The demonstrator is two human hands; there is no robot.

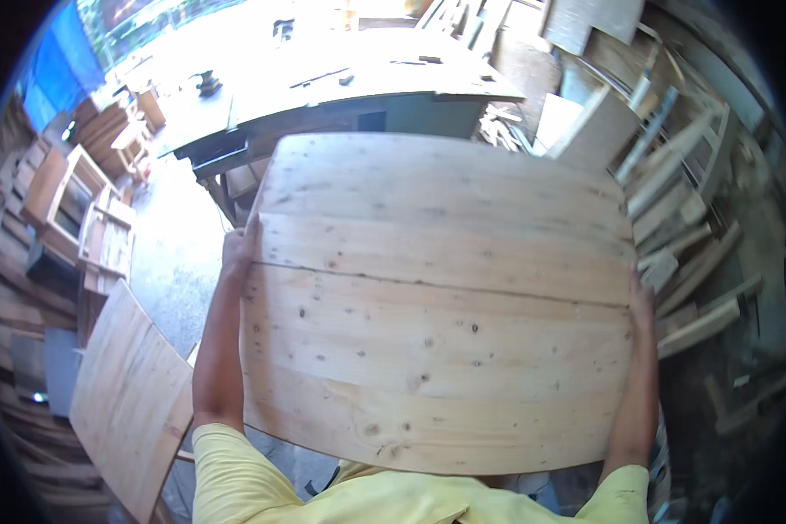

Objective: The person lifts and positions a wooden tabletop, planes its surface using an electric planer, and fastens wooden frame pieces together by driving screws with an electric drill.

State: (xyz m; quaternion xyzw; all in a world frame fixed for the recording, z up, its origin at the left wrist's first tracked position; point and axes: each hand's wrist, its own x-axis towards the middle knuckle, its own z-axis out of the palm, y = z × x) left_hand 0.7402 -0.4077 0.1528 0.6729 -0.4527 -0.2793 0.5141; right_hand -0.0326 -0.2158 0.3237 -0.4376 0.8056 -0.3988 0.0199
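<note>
A large pale wooden panel (445, 341) with many dark knots spans the space in front of my chest. A dark seam crosses it from side to side. My left hand (241, 248) grips its left edge, the thumb lying along the top face and the fingers out of sight around the edge. On the opposite side my right hand (642, 301) holds the right edge, its fingers mostly hidden. Both arms are stretched out, and the panel's near edge is close to my yellow shirt.
Beyond the panel stands a workbench (393, 87) with a dark power tool (207, 83) on it. Another wooden panel (131, 393) leans at the lower left. Wooden frames (79, 205) stand on the left; scrap boards (694, 262) crowd the right side.
</note>
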